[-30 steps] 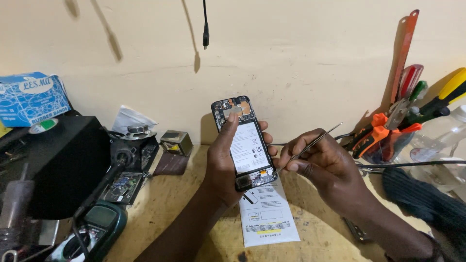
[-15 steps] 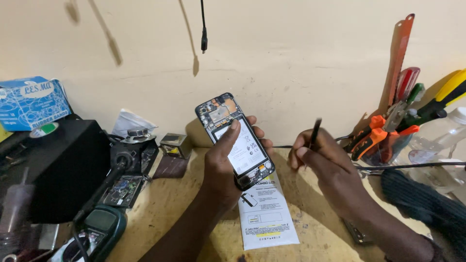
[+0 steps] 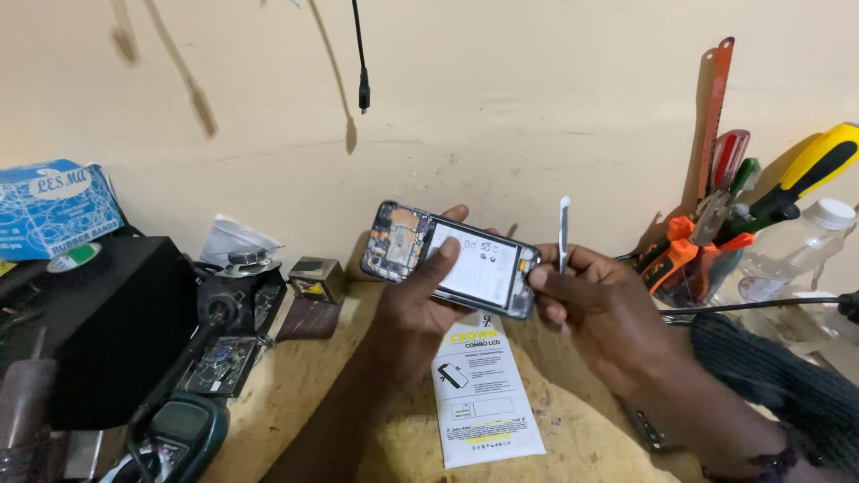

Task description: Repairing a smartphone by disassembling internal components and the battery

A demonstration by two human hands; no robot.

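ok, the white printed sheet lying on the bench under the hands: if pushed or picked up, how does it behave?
The printed sheet lies flat and thin on the wooden bench, so it is probably light and floppy, bending if lifted by one edge. A push would likely slide it rather than tip it. Nothing rests on it; the left hand and right hand are above, so it seems free to shift.

Blue box (image 3: 55, 208), plastic bottle (image 3: 792, 255), hanging cable (image 3: 360, 54).

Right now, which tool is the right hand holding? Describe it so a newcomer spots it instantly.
Start at the opened phone held level over the wooden bench by the left hand. At its right end, the right hand pinches a thin metal pry tool pointing straight up. Unlike the orange and yellow handled tools in the holder behind, it is plain silver and flat.
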